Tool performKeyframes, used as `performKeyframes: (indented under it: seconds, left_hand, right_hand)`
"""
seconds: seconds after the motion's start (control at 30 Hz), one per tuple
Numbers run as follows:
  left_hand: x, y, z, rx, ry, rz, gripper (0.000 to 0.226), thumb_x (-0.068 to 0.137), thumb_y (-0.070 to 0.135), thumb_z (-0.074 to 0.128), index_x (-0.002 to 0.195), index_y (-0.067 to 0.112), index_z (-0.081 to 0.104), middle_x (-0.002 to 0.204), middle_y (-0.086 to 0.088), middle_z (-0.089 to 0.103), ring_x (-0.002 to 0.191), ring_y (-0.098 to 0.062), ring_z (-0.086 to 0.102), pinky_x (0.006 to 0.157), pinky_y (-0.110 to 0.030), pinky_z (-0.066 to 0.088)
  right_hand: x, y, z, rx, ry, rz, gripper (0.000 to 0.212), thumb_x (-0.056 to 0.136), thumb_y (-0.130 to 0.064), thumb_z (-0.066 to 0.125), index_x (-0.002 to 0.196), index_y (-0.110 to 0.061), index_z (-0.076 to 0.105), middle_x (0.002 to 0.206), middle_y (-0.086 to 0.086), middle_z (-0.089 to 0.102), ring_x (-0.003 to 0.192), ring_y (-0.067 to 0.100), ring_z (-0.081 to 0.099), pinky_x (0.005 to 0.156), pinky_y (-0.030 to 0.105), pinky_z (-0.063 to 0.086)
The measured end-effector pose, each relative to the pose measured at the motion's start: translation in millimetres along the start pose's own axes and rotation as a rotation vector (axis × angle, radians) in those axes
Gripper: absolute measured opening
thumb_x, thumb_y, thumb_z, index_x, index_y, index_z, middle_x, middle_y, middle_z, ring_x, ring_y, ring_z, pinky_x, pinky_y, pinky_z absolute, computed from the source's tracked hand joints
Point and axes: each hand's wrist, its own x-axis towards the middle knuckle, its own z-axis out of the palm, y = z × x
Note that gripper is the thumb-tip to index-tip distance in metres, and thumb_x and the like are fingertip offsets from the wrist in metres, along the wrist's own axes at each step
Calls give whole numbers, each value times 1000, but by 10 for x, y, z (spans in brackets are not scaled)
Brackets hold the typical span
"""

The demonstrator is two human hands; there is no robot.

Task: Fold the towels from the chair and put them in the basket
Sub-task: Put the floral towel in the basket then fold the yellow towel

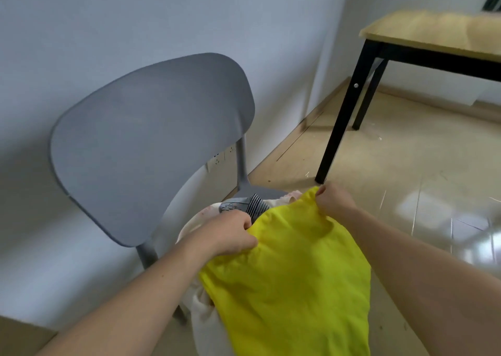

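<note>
We grip the yellow towel with left hand and right hand, hiding most of the chair seat.

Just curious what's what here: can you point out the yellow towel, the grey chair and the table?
yellow towel (pixel 287 282), head view, middle of cloth.
grey chair (pixel 151 144), head view, backrest.
table (pixel 423 31), head view, wooden top.

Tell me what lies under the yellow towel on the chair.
Under the yellow towel, held by both hands, a white cloth and a grey striped cloth show. The chair seat beneath is covered.
</note>
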Motion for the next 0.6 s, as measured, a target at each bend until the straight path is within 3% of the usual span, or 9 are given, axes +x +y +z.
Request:
performKeyframes:
  seconds: [0.13,0.27,0.3,0.4,0.5,0.6]
  left_hand:
    - [-256,-141,-13,-61,52,-33,32,83,38,58,64,20,40,71,3,45,63,-16,43,57,-30,35]
    - [-625,4,-248,-124,98,21,11,90,29,54,85,19,54,82,0,51,67,-15,45,59,-29,38]
    - [-738,93,-330,-195,104,43,5,91,23,53,94,19,55,82,-1,52,65,-13,46,56,-26,39]
    - [-1096,368,-617,-559,43,104,26,92,6,52,111,21,59,77,-4,58,55,-10,52,50,-20,43]
    - [-1451,655,-896,-726,38,204,25,91,2,51,94,17,72,86,-13,66,72,-23,58,67,-35,52]
    - [-1859,986,-1214,-855,7,327,28,86,-8,43,98,4,66,83,-16,66,69,-24,63,65,-33,58]
  right_hand:
    - [-338,-21,-271,59,-1,-23,24,93,-10,46,109,-7,64,93,7,62,71,16,52,57,25,46]
    - [-752,-121,-607,122,-44,-31,33,92,-5,49,125,-4,54,109,12,56,90,21,50,77,31,48]
    - [-867,-158,-726,140,-41,-40,32,91,-6,50,123,-1,55,111,15,57,91,22,51,80,33,49]
    - [-1249,-254,-1152,246,0,-93,25,93,-13,53,110,2,62,101,17,61,85,21,54,83,37,51]
    - [-1700,-324,-1595,371,67,-170,15,92,-18,56,96,-5,62,90,11,58,82,20,55,82,37,54]
    - [-2178,-387,-2028,440,152,-291,9,92,-19,59,87,-11,60,88,11,59,75,17,57,66,26,52]
